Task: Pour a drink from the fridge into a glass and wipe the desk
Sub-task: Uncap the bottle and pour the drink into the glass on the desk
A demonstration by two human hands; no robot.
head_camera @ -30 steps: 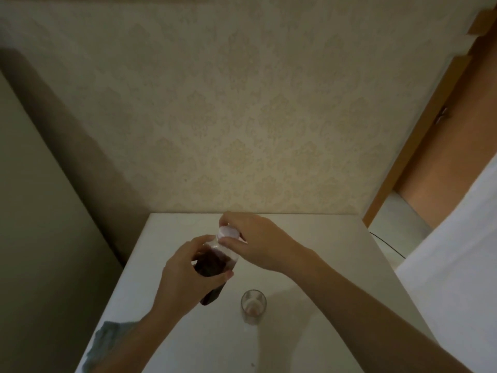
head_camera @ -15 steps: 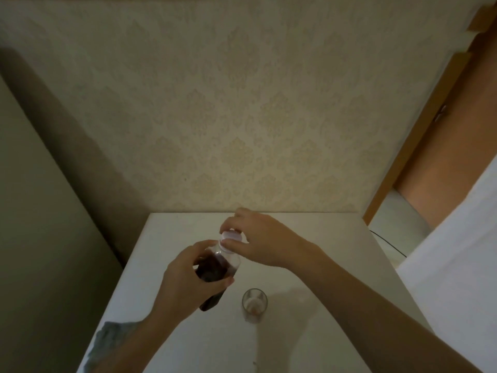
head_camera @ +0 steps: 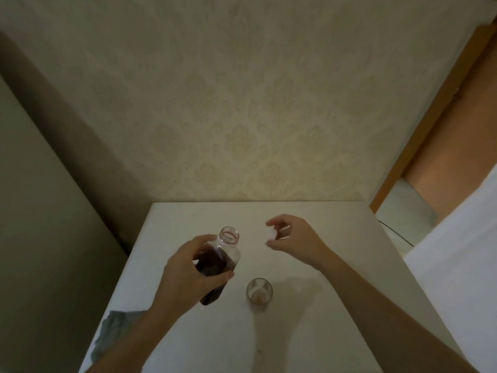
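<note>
Bottle: a clear, square-shouldered plastic bottle of dark red drink (head_camera: 218, 261), uncapped, its round mouth open at the top; it is held above or on the tabletop just left of the glass, tilted slightly, and whether its base touches I cannot tell.
Left grip: the left hand (head_camera: 188, 275) is wrapped around the bottle's middle, thumb across the near face, fingers behind.
Right grip: the right hand (head_camera: 293, 240) pinches a small white screw cap (head_camera: 272, 234) between thumb and fingertips, held above the tabletop well right of the bottle mouth.
Glass: a short clear drinking glass (head_camera: 259, 292) stands upright on the white tabletop (head_camera: 336, 305), apart from both hands, with what seems a trace of pale liquid or just its thick base showing.
Cloth: a grey-green crumpled cloth (head_camera: 113, 335) lies at the tabletop's near left edge, partly behind the left forearm.
Handling, bottle: probably fairly heavy, being mostly full; thin walls may give under a squeeze and push drink out of the open mouth, so a firm mid-body hold without crushing looks best.
Handling, glass: rigid, breakable and light enough to tip; a steadying hold low on its wall would suit pouring.
Stage: cap off, pour not yet begun, by my reading.
</note>
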